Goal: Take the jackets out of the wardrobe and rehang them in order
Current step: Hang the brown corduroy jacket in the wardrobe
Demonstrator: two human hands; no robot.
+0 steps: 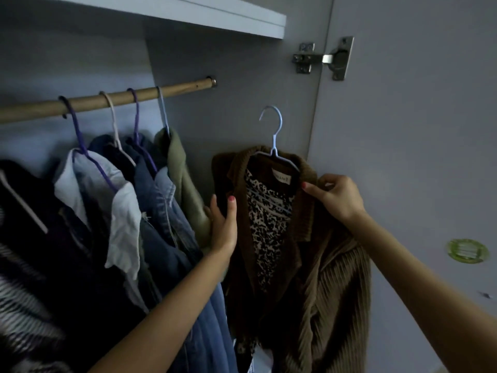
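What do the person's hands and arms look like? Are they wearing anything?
Both forearms are bare, with no sleeves showing. The left hand and the right hand have pink-red painted fingernails. No rings, watch or bracelets can be seen.

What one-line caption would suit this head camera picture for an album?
Both hands, left hand and right hand, hold a brown corduroy jacket on a blue hanger beside the wardrobe rail.
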